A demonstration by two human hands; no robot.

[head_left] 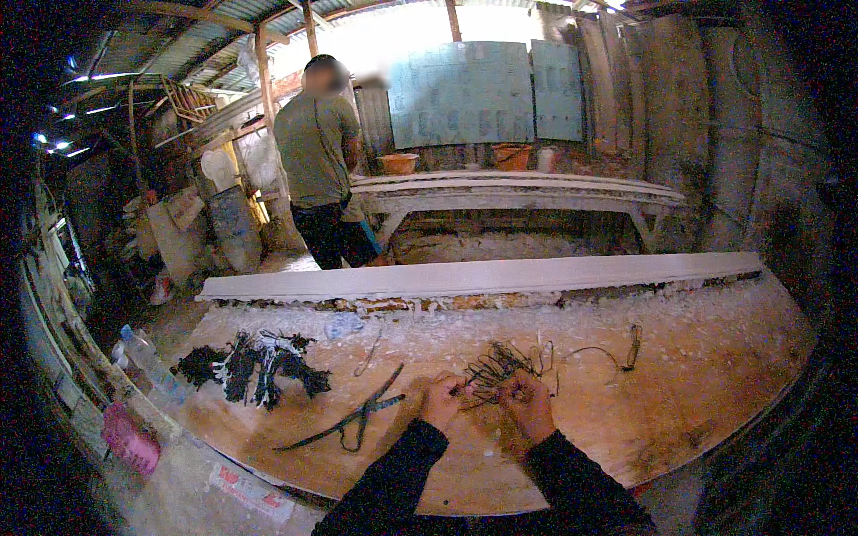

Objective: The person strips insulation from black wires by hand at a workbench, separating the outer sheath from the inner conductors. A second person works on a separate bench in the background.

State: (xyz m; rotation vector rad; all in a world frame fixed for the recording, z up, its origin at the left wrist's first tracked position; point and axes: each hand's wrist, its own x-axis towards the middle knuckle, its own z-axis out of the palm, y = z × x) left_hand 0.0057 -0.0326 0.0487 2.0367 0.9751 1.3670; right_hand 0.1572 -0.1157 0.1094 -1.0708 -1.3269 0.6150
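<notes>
My left hand (441, 400) and my right hand (527, 406) are close together over the wooden tabletop (590, 429). Both have their fingers closed on a bundle of thin dark cord (500, 364), whose loops fan out beyond the fingertips. Whether it is string or wire, I cannot tell. To the left of my left hand lies a dark, narrow strap-like piece (357, 415), crossed over itself in a loop. Farther left sits a heap of black and white cord bundles (259, 368). A loose thin strand (630, 350) curls on the table to the right.
A long white moulding (483, 277) runs along the table's far edge. Beyond it, a person (317, 152) stands beside another long bench (518, 198) with orange basins (513, 157). A clear plastic bottle (147, 357) and a pink bag (130, 438) are at the left.
</notes>
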